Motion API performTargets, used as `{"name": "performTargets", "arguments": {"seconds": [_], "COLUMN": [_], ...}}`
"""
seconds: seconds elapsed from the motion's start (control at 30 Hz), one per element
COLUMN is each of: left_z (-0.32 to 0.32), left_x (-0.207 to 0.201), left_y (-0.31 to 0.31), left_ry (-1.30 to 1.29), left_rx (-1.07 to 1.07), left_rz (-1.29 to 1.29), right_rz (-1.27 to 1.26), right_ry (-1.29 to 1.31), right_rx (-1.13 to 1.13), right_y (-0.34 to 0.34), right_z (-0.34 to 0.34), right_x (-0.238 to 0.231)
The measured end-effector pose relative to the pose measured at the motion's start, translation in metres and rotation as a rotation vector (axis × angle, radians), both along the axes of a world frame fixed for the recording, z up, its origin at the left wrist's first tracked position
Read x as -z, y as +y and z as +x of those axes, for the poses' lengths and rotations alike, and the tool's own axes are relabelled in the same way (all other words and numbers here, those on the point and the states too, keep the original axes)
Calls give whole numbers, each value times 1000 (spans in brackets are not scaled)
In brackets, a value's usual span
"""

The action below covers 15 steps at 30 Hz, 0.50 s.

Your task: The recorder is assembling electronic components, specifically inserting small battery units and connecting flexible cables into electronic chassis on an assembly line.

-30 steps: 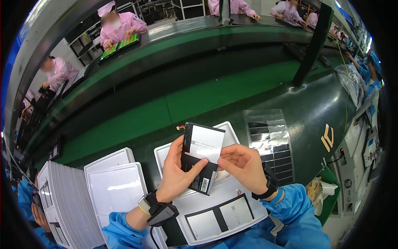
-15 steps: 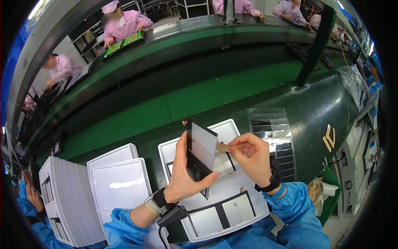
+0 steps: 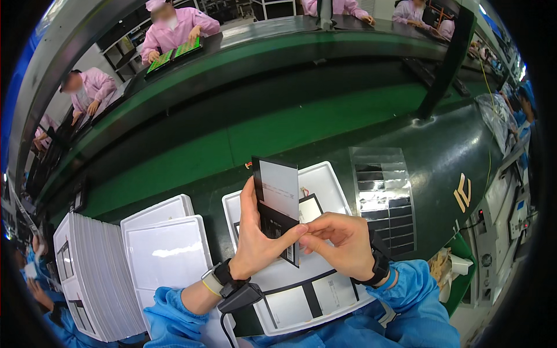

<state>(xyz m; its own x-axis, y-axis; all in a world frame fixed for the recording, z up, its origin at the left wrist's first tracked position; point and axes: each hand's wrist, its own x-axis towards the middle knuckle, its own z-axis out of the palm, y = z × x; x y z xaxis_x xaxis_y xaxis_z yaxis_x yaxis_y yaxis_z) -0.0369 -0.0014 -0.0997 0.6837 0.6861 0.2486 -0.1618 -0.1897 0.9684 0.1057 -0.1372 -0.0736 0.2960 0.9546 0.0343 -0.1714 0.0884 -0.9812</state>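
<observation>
My left hand (image 3: 252,246) is wrapped round a thin flat battery pack (image 3: 278,182), thumb on its near end and fingers along its left side. The pack stands steeply tilted, with a pale panel and a black section towards me. At its right edge, close to my left thumb tip, my right hand (image 3: 342,243) has its fingertips pinched together; what lies between them is hidden. Under my hands is a white tray (image 3: 333,180). A similar pack (image 3: 333,293) lies in its near part, and another (image 3: 310,209) is partly covered by the held pack and my hands.
Left of the tray are white trays (image 3: 168,249) and a tall stack of trays (image 3: 98,278). On the right lie a clear sheet with dark strips (image 3: 383,197), tan strips (image 3: 462,193) and a green bin (image 3: 464,272) of scraps. Co-workers in pink sit across the bench (image 3: 441,145).
My right hand has moved nearer and left, to the pack's edge; the tan strip seen in its fingers before no longer shows. The pack has turned more edge-on.
</observation>
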Motion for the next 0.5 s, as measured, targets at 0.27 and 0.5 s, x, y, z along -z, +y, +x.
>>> {"name": "performTargets", "arguments": {"seconds": [0.27,0.5], "left_z": [1,1], "left_x": [-3,3], "left_y": [6,12], "left_ry": [-227,-232], "left_rx": [-119,-203], "left_rz": [-112,-89], "right_rz": [43,132], "right_ry": [-216,-503], "right_rx": [219,41], "right_y": [8,1], "right_z": [15,-15], "right_x": [11,-6]}}
